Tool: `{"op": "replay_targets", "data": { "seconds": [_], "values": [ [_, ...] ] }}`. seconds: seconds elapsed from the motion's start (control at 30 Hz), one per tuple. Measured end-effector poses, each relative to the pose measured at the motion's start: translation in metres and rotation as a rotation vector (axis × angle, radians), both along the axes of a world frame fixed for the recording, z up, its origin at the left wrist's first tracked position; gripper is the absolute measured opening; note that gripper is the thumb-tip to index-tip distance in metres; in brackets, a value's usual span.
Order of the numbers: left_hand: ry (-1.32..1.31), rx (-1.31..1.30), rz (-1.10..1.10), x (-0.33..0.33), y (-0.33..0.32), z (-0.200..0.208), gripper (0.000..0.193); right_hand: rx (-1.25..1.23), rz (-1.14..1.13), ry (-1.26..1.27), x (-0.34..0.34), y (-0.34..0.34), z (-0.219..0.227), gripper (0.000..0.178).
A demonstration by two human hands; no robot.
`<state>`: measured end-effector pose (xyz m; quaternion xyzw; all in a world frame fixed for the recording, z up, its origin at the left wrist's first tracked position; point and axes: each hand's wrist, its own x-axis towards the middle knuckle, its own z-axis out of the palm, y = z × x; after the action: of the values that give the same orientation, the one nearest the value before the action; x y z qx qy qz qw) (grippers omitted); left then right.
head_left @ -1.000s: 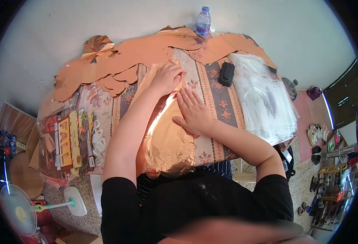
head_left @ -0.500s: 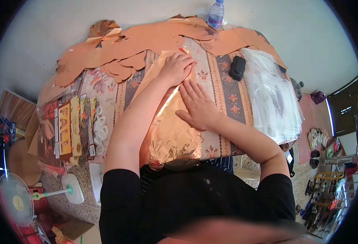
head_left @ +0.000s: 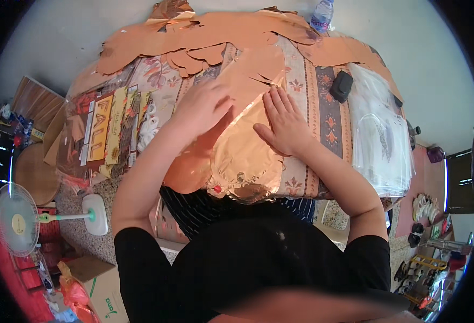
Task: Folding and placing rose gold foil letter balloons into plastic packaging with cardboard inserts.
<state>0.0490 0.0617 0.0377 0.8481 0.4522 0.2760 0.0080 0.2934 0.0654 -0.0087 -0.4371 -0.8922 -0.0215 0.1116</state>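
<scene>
A long sheet of shiny copper-gold foil lies down the middle of the table, with a straight fold running along it. Its lower end is crinkled and hangs near the table's front edge. My right hand rests flat on the foil's right side, fingers stretched out. Left of the fold, my left hand is raised over the foil with loosely bent fingers, casting a shadow on it. I see nothing in that hand; its thumb is hidden.
Copper cut-out sheets line the table's back, near a water bottle. A black block-shaped object and clear plastic sleeves lie right. Packaged decorations lie left. A fan stands lower left.
My left hand has lifted off the fold and come left and nearer. My right hand stays flat on the foil. The view has shifted, and more foil shows at the lower left.
</scene>
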Motion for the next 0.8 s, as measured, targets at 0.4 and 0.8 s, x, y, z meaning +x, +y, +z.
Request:
{"op": "replay_targets", "data": {
  "seconds": [0.4,0.8],
  "values": [
    [0.037,-0.373,0.675,-0.042,-0.152,-0.004,0.045,-0.014,-0.006,0.004,0.004,-0.001,-0.003,0.079],
    [-0.307,-0.388,0.475,-0.038,-0.143,-0.012,0.016,-0.033,-0.012,0.012,0.003,-0.001,-0.002,0.079]
  ]
}}
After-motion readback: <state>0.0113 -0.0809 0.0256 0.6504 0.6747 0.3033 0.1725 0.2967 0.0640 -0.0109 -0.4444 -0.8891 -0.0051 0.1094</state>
